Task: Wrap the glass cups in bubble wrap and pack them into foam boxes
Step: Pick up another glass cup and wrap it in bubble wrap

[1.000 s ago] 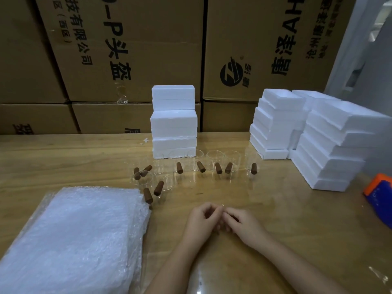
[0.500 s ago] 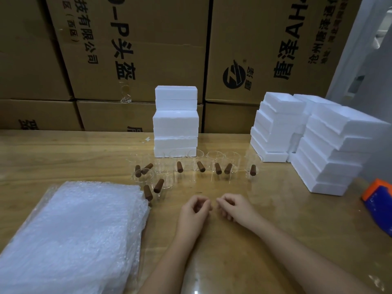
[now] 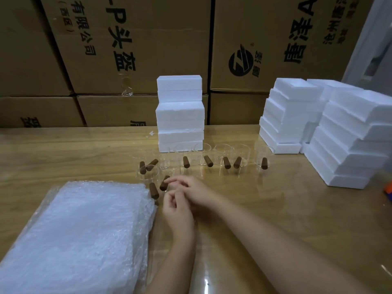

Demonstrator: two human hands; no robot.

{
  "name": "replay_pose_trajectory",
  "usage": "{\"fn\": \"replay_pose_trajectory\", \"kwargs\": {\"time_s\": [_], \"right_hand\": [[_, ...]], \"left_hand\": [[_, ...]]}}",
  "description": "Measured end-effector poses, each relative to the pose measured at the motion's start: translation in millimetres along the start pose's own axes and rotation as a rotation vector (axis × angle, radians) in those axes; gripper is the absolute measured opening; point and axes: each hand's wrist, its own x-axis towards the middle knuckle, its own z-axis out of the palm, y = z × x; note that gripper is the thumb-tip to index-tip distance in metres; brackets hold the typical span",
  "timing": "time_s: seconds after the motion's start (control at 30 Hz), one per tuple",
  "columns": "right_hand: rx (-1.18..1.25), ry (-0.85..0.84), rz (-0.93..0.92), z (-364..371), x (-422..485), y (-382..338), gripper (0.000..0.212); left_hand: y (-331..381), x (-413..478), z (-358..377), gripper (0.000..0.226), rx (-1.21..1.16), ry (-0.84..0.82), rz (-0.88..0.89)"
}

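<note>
A wall of printed cardboard cartons (image 3: 148,49) backs the long wooden worktop (image 3: 275,209) where we find the packing job at its very start. A thick stack of bubble wrap (image 3: 80,234) lies flat at the near left, with no sheet pulled off it that we can see. Foam boxes stand in stepped piles at the far right (image 3: 350,145) and in one tall column at the middle back (image 3: 180,115); whether any holds a cup we cannot tell. The glass cups (image 3: 223,154), clear with brown handles, stand bare in a loose row in front of the column, a few more clustered just beyond the wrap's far corner. None is wrapped and none is boxed, so by our reading the whole task lies ahead. The right hand (image 3: 195,188) reaches across toward the nearest cup (image 3: 164,183), fingers (image 3: 169,180) loosely spread at its handle; whether they touch it we cannot tell. The left hand (image 3: 179,211) rests just beside, fingers loosely curled, holding nothing.
</note>
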Motion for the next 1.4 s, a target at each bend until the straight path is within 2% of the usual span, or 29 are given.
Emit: {"fn": "replay_pose_trajectory", "kwargs": {"time_s": [0.2, 0.37, 0.53, 0.8, 0.93, 1.03, 1.23, 1.3, 1.4], "right_hand": [[0.121, -0.028, 0.011, 17, 16, 2, 0.023], [0.229, 0.085, 0.028, 20, 14, 9, 0.017], [0.155, 0.209, 0.046, 10, -5, 17, 0.019], [0.079, 0.305, 0.065, -17, -56, 35, 0.014], [0.106, 0.49, 0.118, -35, -79, 49, 0.02], [0.255, 0.62, 0.12, -44, -89, 58, 0.023], [0.411, 0.575, 0.08, -47, -92, 55, 0.021], [0.475, 0.568, 0.065, -49, -93, 55, 0.021], [0.566, 0.579, 0.038, -49, -94, 54, 0.02]], "left_hand": [[-2, 7, 2, 0.035, 0.014, 0.098, -0.035], [-1, 7, 5, 0.038, 0.042, 0.065, -0.041], [1, 2, 7, 0.03, 0.067, -0.004, 0.006], [2, 4, 6, 0.024, 0.104, -0.07, 0.047], [6, 16, 4, 0.019, 0.131, -0.203, 0.063], [8, 22, 6, 0.013, 0.18, -0.317, 0.035], [3, 17, 14, 0.017, 0.321, -0.578, -0.032], [2, 16, 14, 0.025, 0.302, -0.647, -0.014], [0, 12, 13, 0.055, 0.298, -0.777, -0.016]]}}
